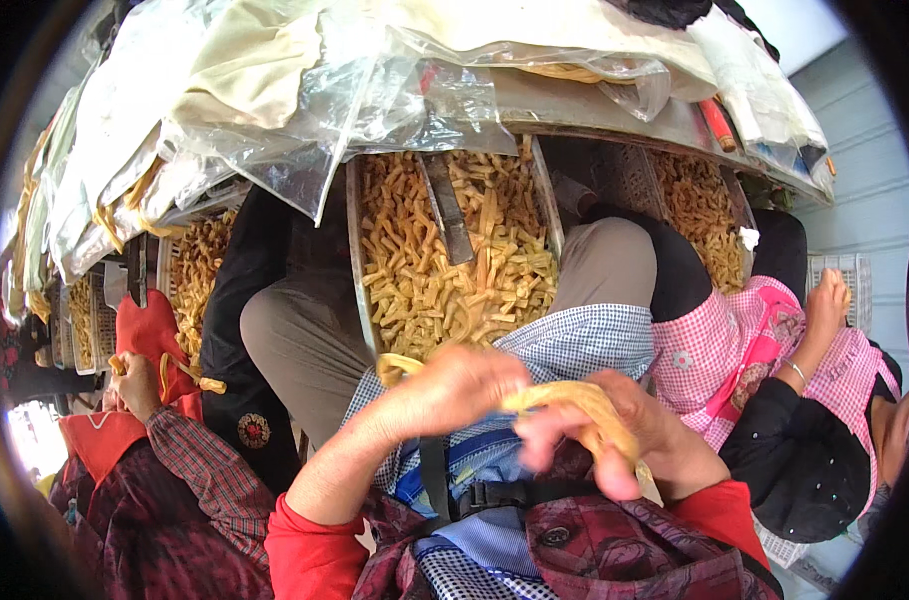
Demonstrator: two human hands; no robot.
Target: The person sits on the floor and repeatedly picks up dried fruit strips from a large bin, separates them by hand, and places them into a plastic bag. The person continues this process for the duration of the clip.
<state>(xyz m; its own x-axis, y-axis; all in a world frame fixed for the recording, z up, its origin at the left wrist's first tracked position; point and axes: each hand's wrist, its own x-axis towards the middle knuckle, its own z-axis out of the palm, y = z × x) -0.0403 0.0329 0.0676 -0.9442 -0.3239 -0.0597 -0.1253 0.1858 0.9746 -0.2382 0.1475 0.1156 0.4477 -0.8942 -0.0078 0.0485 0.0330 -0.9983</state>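
A long, soft yellow strip (597, 405), possibly bean curd skin, passes between my hands above my lap. My left hand (458, 386) closes on it near the middle, its fingers blurred; a curl of yellow strip shows at that hand's far left side. Over the fingers of my right hand (612, 435) the strip drapes in a bend, with the thumb and fingertips against it. Just beyond, between my knees, a crate (357, 262) holds many small knotted yellow pieces (409, 277). A flat metal blade (448, 217) juts over them from the table edge.
Clear plastic sheeting (364, 105) and pale cloth (252, 67) cover the table (574, 109) ahead. Co-workers sit close on both sides, one with a hand (135, 382) at left, another with a hand (826, 304) at right. More crates of knotted pieces (698, 217) stand under the table.
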